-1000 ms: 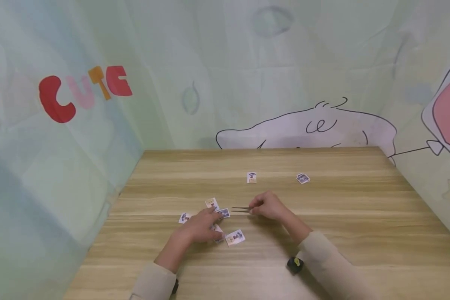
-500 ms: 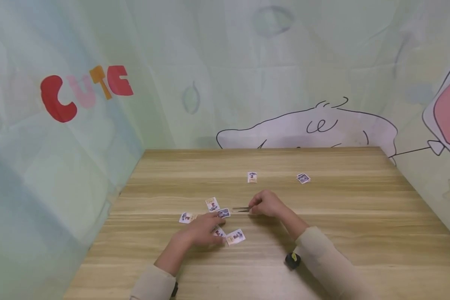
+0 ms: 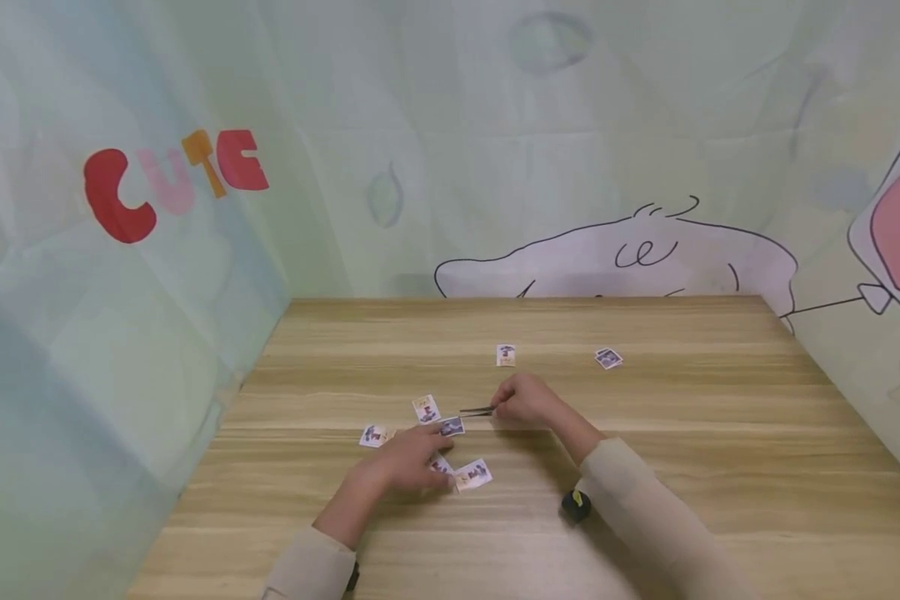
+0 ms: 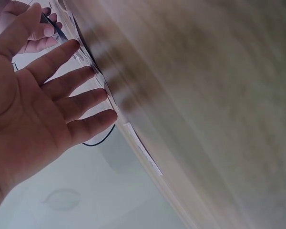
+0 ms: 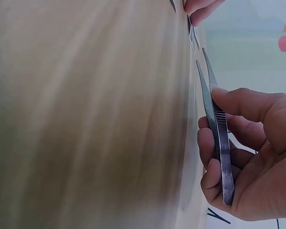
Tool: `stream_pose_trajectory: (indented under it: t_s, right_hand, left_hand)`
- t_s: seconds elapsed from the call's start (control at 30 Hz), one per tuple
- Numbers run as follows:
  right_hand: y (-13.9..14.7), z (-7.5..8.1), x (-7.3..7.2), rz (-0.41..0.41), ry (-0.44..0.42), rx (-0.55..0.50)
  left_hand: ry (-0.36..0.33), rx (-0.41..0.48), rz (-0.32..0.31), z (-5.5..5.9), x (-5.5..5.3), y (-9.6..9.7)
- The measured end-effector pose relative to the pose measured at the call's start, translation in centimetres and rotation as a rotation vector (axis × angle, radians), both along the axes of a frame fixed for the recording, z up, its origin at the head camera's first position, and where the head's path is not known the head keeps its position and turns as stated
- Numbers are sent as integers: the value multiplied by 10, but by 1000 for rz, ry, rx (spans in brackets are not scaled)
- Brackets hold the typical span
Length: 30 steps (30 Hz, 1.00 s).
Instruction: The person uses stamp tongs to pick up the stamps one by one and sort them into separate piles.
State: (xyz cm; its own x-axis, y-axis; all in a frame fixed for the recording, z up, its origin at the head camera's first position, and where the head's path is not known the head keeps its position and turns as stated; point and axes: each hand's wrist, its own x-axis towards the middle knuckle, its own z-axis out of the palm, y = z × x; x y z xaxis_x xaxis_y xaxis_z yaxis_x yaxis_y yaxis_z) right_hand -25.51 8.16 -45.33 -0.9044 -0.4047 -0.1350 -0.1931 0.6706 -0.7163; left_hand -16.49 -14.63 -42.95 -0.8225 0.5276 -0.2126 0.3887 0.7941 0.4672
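Note:
My right hand (image 3: 528, 400) holds metal tweezers (image 5: 217, 119), pinched between thumb and fingers. Their two tips stand apart with nothing between them, pointing left at a dark picture card (image 3: 452, 427). My left hand (image 3: 408, 460) is spread low over the table with straight fingers (image 4: 88, 129). Its fingertips rest on or just beside the dark card. A light card (image 3: 425, 408) lies just beyond it, and another (image 3: 372, 436) lies to its left. Partly under the thumb side is a card (image 3: 440, 465), beside a further light card (image 3: 473, 474).
A single card (image 3: 506, 355) lies farther back on the wooden table (image 3: 720, 433). To its right is a small overlapping stack of dark cards (image 3: 608, 358). A printed cloth backdrop (image 3: 465, 167) rises behind the table and along its left side.
My right hand has moved slightly left and away from me, bringing the tweezers to the dark card's right end. My left hand has shifted a little, showing more of the cards around it.

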Motion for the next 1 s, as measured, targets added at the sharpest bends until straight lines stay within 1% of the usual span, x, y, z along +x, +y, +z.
stream_pose_trajectory:
  t_s: [0.13,0.5,0.77,1.0]
  right_hand:
    - [-1,1,-2,28,-1,12]
    - [0,7,-2,101,-21,20]
    - [-1,8,0,117,-45,14]
    - [6,13,2,128,-64,42]
  left_hand:
    - [-4,0,-4,-1,-2,1]
    - [7,0,-15,0,-5,0]
    - [9,0,-14,-1,-5,0]
    - [4,-25,12,-2,-6,-1]
